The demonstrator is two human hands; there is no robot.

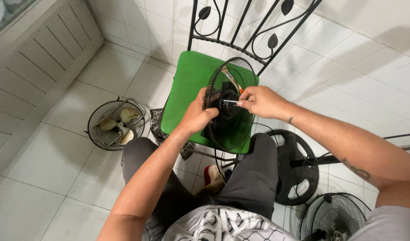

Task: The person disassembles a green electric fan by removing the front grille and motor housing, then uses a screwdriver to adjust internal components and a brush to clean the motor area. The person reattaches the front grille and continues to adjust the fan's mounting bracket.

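Note:
A black wire fan guard [234,129] with the motor housing [223,105] behind it stands upright on a green chair seat [187,85]. My left hand [197,115] grips the left side of the motor and guard. My right hand [261,101] pinches the thin metal motor shaft [229,102] that sticks out of the hub. The fan's lower rim rests near the seat's front edge, between my knees.
The chair has a black wrought-iron back [240,27]. On the tiled floor lie a second guard holding pale fan blades [115,124] at left, a round black fan base [294,165] at right, and another wire guard [332,216] at bottom right.

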